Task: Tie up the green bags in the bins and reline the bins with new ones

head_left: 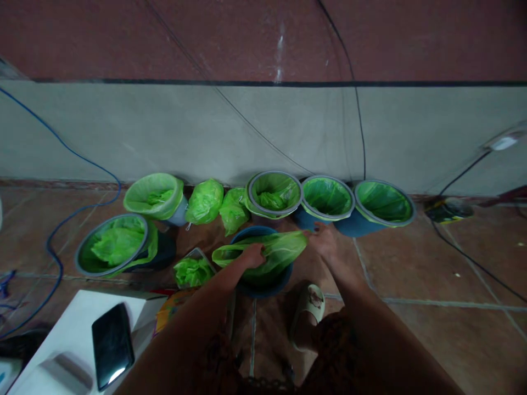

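A thin green garbage bag [284, 248] is stretched sideways over a blue trash bin [284, 282] in front of me. My left hand [254, 255] grips the bag near its open left end, above the bin. Out to the right, my right hand [323, 240] is closed on the bag's other end, just past the rim. The bag's mouth shows as a loop left of my left hand. Much of the bin's inside is hidden by the bag and my left arm.
Bins lined with green bags stand along the wall, among them a grey-rimmed bin [275, 211] and a right-hand bin [385, 222]. Green bundles [205, 202] lie between them. A phone [112, 343] rests on a white surface [78, 318]. A blue cable [53, 258] crosses the floor.
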`<action>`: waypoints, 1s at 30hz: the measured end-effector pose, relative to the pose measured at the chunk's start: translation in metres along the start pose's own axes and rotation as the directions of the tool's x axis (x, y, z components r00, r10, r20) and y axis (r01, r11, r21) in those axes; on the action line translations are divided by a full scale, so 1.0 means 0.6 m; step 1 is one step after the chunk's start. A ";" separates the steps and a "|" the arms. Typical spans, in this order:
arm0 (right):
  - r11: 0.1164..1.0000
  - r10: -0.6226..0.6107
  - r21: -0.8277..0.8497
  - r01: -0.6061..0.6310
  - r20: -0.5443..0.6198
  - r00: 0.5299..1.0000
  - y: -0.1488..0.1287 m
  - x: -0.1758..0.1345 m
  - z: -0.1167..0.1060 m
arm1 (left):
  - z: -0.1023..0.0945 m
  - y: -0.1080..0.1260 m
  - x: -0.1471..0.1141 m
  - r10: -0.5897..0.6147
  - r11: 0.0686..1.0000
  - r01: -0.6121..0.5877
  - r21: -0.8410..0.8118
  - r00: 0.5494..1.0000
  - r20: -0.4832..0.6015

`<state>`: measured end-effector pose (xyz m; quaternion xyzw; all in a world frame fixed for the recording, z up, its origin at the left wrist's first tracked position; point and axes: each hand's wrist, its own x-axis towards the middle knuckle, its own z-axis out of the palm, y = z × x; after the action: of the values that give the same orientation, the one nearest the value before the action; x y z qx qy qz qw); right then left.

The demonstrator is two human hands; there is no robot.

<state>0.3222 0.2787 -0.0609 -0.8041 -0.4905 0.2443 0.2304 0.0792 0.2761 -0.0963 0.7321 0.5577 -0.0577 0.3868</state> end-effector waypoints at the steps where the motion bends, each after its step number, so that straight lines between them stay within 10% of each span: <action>1: 0.998 -0.061 0.012 0.061 -0.057 0.997 -0.013 -0.009 -0.005 | -0.006 -0.002 0.001 -0.018 0.999 0.018 -0.030 1.000 0.005; 4: 0.931 -0.321 0.181 0.317 -0.009 0.947 -0.052 -0.048 -0.006 | -0.021 -0.008 0.001 -0.049 0.993 0.051 -0.110 0.999 0.017; 7: 0.859 -0.472 0.370 0.355 0.300 0.829 -0.071 -0.096 0.021 | -0.030 -0.013 -0.005 -0.044 0.990 0.047 -0.135 0.999 0.028; 15: 0.975 -0.198 0.187 0.116 0.511 0.837 -0.063 -0.144 0.100 | -0.024 -0.008 -0.025 0.032 0.961 -0.016 -0.276 0.998 0.056; 30: 0.857 0.107 0.359 -0.369 0.576 0.810 -0.061 -0.158 0.113 | 0.006 -0.004 -0.035 0.073 0.972 -0.063 -0.228 0.997 0.039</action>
<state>0.2178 0.2174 -0.0751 -0.6826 -0.3559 0.5947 0.2319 0.0708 0.2578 -0.0892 0.7004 0.5260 0.0023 0.4825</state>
